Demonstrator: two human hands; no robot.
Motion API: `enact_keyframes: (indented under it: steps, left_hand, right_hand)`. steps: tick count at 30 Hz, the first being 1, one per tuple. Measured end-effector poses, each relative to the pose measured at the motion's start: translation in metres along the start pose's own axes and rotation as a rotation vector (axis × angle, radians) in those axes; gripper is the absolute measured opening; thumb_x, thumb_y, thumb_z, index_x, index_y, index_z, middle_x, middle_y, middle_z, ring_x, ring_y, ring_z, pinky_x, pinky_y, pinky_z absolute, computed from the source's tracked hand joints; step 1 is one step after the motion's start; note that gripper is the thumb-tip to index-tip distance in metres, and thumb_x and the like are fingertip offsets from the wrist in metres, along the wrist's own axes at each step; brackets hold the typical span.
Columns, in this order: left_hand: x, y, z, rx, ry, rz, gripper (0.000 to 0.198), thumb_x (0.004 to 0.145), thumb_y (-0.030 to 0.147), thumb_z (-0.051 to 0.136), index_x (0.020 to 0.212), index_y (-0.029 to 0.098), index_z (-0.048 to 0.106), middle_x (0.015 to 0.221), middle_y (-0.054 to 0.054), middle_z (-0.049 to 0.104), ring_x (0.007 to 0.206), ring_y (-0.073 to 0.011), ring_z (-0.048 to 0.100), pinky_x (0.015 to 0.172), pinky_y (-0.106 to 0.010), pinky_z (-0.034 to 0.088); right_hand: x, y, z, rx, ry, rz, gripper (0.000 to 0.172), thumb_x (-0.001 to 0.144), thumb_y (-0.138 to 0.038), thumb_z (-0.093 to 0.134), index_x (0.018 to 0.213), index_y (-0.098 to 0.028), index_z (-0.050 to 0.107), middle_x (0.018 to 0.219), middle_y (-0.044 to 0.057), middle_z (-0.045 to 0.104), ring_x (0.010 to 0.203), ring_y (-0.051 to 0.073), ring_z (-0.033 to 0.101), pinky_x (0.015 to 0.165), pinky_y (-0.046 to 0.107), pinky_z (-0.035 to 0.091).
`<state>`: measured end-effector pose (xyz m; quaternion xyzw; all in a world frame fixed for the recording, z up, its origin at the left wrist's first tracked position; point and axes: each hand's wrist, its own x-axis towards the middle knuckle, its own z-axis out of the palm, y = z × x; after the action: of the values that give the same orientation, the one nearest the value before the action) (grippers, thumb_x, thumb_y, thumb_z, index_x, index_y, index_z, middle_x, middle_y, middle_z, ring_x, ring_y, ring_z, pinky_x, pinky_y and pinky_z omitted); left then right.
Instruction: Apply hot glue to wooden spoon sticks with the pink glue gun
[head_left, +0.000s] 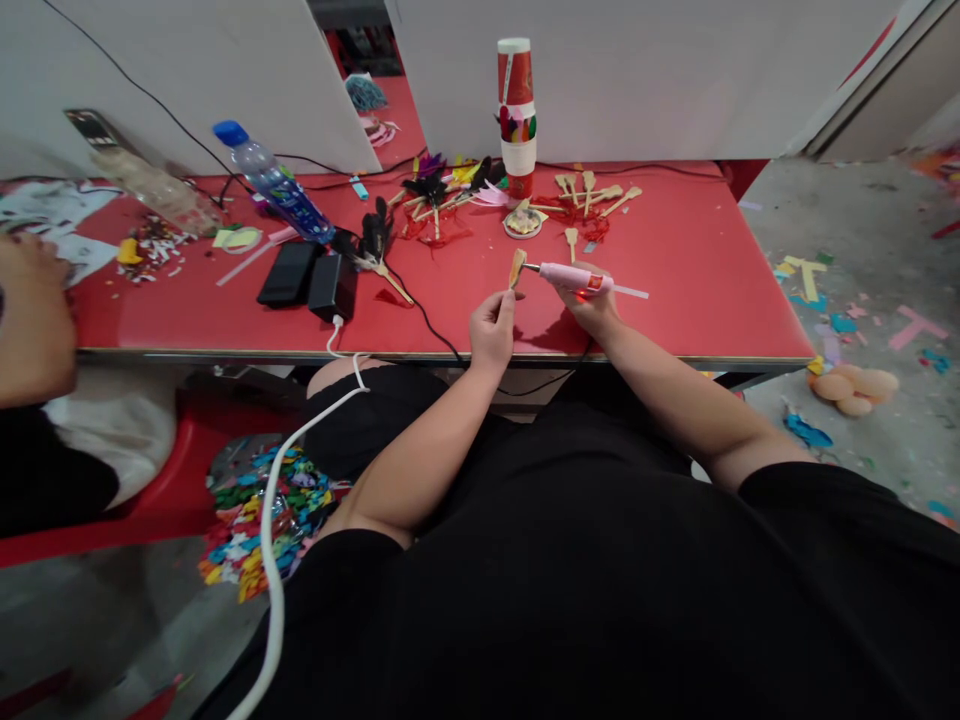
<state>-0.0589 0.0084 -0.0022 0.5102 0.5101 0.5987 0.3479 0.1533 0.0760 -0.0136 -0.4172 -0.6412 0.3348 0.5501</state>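
Note:
My left hand (492, 330) is closed in a pinch on a small wooden spoon (517, 268), held upright above the front of the red table (697, 270). My right hand (594, 305) grips a pink glue gun (576, 278) lying level, its metal tip touching the spoon's bowl. A white glue stick pokes out of the gun's back end to the right. Both forearms reach out from my black-clad lap.
More wooden spoons (592, 195), feathers (431, 190) and a stack of paper cups (517, 115) lie at the table's back. A water bottle (274, 182), two black boxes (311, 278) and a white cable (274, 540) sit left. Another person's arm (30, 320) is far left. Paper scraps litter the floor.

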Motion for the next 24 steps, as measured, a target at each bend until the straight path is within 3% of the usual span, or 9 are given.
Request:
enact_keyframes:
  steps: [8, 13, 18, 21, 24]
  left_hand:
    - [-0.002, 0.003, -0.001, -0.014, 0.005, 0.026, 0.043, 0.112, 0.061, 0.074, 0.104, 0.023, 0.091, 0.066, 0.001, 0.059, 0.065, -0.0169, 0.054, 0.069, -0.033, 0.047]
    - [-0.003, 0.007, 0.001, 0.001, 0.023, 0.027, 0.042, 0.111, 0.059, 0.075, 0.099, 0.022, 0.09, 0.089, -0.008, 0.082, 0.087, -0.0222, 0.073, 0.083, -0.035, 0.059]
    - [-0.007, 0.006, 0.004, 0.014, -0.014, 0.052, 0.038, 0.111, 0.054, 0.076, 0.099, 0.021, 0.09, 0.091, -0.01, 0.084, 0.095, -0.0253, 0.078, 0.081, -0.035, 0.059]
    - [-0.003, 0.001, 0.003, -0.014, -0.003, 0.042, 0.038, 0.111, 0.055, 0.078, 0.102, 0.021, 0.09, 0.088, -0.007, 0.08, 0.087, -0.0222, 0.074, 0.078, -0.033, 0.056]
    - [0.001, -0.005, 0.003, -0.058, -0.006, 0.029, 0.039, 0.109, 0.058, 0.082, 0.105, 0.021, 0.09, 0.08, -0.003, 0.071, 0.075, -0.017, 0.062, 0.071, -0.03, 0.05]
  right_hand:
    - [0.0, 0.0, -0.002, 0.001, 0.023, 0.005, 0.047, 0.088, -0.071, 0.097, 0.096, -0.028, 0.083, 0.096, 0.008, 0.079, 0.102, 0.036, 0.083, 0.102, 0.06, 0.074]
    - [0.005, 0.003, 0.0, 0.02, 0.092, 0.016, 0.047, 0.09, -0.071, 0.094, 0.1, -0.026, 0.085, 0.1, 0.009, 0.081, 0.122, 0.041, 0.084, 0.11, 0.061, 0.073]
    - [0.009, 0.005, 0.002, 0.066, 0.071, -0.012, 0.049, 0.09, -0.071, 0.092, 0.109, -0.026, 0.089, 0.112, 0.012, 0.087, 0.126, 0.041, 0.084, 0.123, 0.064, 0.067]
    - [0.009, 0.011, 0.003, 0.071, 0.108, 0.028, 0.053, 0.086, -0.075, 0.094, 0.108, -0.027, 0.089, 0.11, 0.011, 0.088, 0.117, 0.038, 0.084, 0.118, 0.063, 0.07]
    - [0.009, 0.018, 0.004, 0.08, 0.147, 0.068, 0.058, 0.086, -0.079, 0.093, 0.11, -0.026, 0.088, 0.099, 0.009, 0.083, 0.101, 0.035, 0.083, 0.1, 0.058, 0.075]
